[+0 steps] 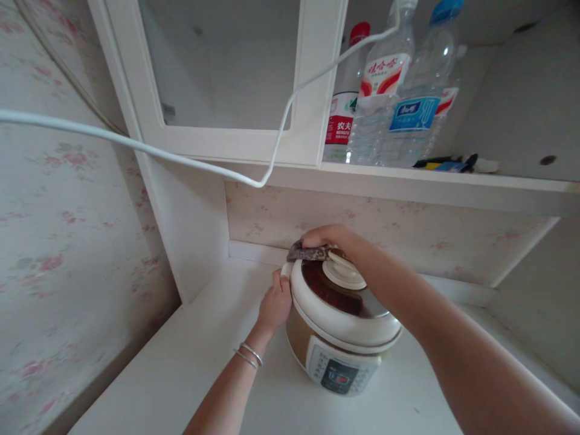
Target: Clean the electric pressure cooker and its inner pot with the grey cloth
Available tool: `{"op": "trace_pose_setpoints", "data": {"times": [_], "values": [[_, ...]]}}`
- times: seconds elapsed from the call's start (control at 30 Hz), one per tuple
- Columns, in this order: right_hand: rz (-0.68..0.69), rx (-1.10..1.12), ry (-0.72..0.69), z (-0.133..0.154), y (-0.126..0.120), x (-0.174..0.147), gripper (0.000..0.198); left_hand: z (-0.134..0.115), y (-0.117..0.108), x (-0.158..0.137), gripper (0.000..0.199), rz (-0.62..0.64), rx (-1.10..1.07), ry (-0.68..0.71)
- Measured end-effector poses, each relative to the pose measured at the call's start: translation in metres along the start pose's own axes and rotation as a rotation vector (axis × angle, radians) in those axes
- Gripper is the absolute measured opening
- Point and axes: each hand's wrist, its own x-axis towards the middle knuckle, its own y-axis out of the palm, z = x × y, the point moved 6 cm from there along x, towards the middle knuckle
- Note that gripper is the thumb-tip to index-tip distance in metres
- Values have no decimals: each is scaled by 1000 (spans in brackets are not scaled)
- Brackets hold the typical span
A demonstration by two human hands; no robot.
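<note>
A round electric pressure cooker [301, 338] with a cream rim, gold body and front button panel stands on a white counter. Its lid [326, 293] is closed, shiny brown on top with a cream knob. My right hand [330, 237] presses a crumpled dark patterned cloth [308, 252] against the lid's far left edge; some fingers are hidden behind the cloth. With two silver bangles on its wrist, my left hand [276, 300] grips the cream side handle [286, 269] at the cooker's left.
Above the cooker is a white cabinet [217, 148] with a glass door. Several plastic bottles [378, 103] and small items [453, 164] stand or lie on its open shelf. A white cable [181, 158] hangs across the front. Floral wallpaper [67, 229] covers the left wall.
</note>
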Motion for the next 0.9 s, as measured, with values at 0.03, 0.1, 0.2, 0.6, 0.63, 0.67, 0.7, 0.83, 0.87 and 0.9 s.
{"op": "trace_pose_setpoints", "data": {"times": [0.03, 0.1, 0.2, 0.6, 0.63, 0.67, 0.7, 0.83, 0.87, 0.9], "values": [[24, -66, -76, 21, 4, -3, 15, 1, 0, -1, 46, -4, 5, -19], [16, -281, -308, 63, 15, -14, 18, 7, -1, -6, 49, -11, -31, -88], [-40, -446, -463, 100, 38, -42, 28, 19, -5, -24, 50, -33, -116, -185], [-322, -941, -783, 106, 156, -162, 16, 44, -75, -63, 23, -429, -220, -171], [-354, -948, -802, 101, 160, -172, 17, 42, -76, -58, 24, -404, -212, -161], [-391, -943, -829, 95, 162, -183, 19, 40, -75, -53, 24, -372, -207, -153], [-434, -926, -861, 88, 163, -194, 21, 40, -73, -47, 25, -338, -204, -148], [-560, -804, -941, 46, 161, -239, 26, 41, -56, -26, 28, -256, -227, -148], [-572, -766, -947, 33, 161, -248, 26, 40, -51, -21, 29, -242, -236, -148], [-581, -726, -950, 19, 162, -257, 27, 40, -45, -16, 31, -227, -245, -147]]}}
